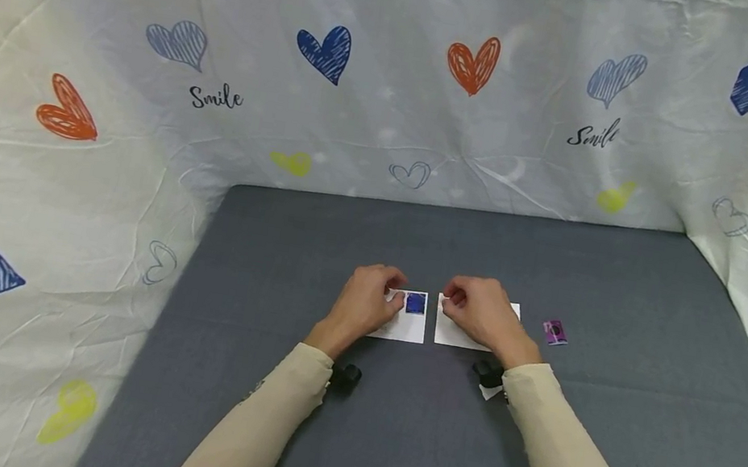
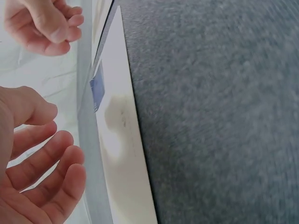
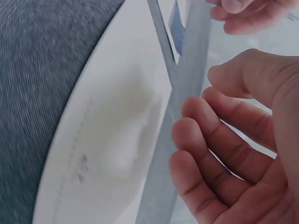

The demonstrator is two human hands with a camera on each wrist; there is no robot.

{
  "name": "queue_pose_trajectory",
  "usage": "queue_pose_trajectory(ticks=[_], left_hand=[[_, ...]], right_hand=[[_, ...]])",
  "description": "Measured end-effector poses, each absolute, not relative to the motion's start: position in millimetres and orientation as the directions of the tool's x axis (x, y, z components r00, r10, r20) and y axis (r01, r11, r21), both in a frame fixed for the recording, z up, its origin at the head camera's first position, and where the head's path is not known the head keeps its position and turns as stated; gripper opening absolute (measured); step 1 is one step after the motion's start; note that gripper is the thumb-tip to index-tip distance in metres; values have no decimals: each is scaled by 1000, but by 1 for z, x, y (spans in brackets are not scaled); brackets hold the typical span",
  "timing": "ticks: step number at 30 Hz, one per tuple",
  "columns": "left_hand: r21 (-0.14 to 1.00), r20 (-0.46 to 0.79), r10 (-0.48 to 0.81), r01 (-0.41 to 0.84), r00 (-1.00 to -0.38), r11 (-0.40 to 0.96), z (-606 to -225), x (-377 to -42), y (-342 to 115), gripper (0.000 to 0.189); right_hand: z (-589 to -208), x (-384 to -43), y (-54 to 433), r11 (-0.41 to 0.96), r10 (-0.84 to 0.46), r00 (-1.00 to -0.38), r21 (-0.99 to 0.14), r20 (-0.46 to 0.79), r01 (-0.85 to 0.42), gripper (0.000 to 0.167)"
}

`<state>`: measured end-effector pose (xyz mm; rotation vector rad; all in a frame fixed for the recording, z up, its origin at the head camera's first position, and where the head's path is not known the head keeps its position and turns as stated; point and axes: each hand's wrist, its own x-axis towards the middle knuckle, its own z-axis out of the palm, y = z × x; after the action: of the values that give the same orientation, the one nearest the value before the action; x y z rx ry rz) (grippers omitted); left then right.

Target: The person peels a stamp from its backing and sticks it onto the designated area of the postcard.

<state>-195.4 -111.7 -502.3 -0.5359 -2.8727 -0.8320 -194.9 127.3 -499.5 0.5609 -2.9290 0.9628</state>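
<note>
Two white postcard-sized papers lie side by side on the grey table, a narrow gap between them. The left paper point(image 1: 411, 331) carries a small blue stamp-like square point(image 1: 416, 303) in its upper right corner. Over that paper's left part is my left hand point(image 1: 367, 298), fingers loosely bent and nothing between them in the left wrist view. My right hand point(image 1: 483, 308) hovers over the right paper point(image 1: 456, 336) and hides much of it. Its fingers point(image 3: 189, 133) are relaxed and hold nothing. Faint grey marks show on both papers in the wrist views.
A small purple stamp-like picture point(image 1: 555, 332) lies on the table right of the right hand. Black wrist cameras point(image 1: 345, 378) sit under both forearms, with a white scrap point(image 1: 489, 392) showing by the right one. A white cloth point(image 1: 376, 128) with printed hearts hangs behind the table point(image 1: 398, 450).
</note>
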Motion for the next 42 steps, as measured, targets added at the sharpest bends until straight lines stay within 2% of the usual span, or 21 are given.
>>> queue_pose_trajectory(ticks=[11,22,42], left_hand=[[539,245,280,371,-928,756,-497,-190,-121,27],[568,293,320,434,-901,699,-493,-186,-114,32],[515,253,441,506,-861,692,-498,-181,-87,35]], right_hand=[[-487,-189,151,756,-301,-942,-565,147,-329,13],[-478,-180,182,785,-253,-962,-558,108,-269,18],[-477,-171,233,831,-155,-983,-526,97,-182,17]])
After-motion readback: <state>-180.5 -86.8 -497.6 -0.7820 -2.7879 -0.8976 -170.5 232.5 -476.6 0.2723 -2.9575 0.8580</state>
